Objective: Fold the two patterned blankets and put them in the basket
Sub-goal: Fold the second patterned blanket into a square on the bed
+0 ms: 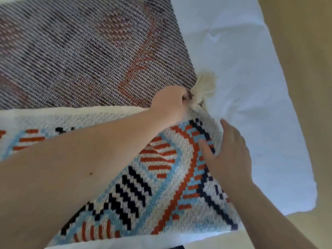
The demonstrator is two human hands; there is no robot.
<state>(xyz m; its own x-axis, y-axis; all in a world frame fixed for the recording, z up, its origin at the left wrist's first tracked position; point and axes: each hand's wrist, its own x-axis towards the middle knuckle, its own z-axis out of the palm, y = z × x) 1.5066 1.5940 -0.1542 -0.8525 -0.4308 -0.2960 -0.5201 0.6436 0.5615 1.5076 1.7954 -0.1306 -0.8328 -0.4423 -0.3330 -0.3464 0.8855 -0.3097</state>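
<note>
left hand (170,103) pinches blanket (161,186) corner at cream tassel (203,87) | right hand (228,153) flat, fingers relaxed on folded edge | blanket lies on white sheet (251,87), probably a bed

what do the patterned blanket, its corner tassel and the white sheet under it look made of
Orange, navy and light-blue patterned blanket: knitted yarn, matte; stitch rows show, and the pattern looks muted on the turned-up reverse. Cream corner tassel: probably soft bundled yarn. White sheet: smooth thin woven cloth, likely cotton, softly creased.
</note>
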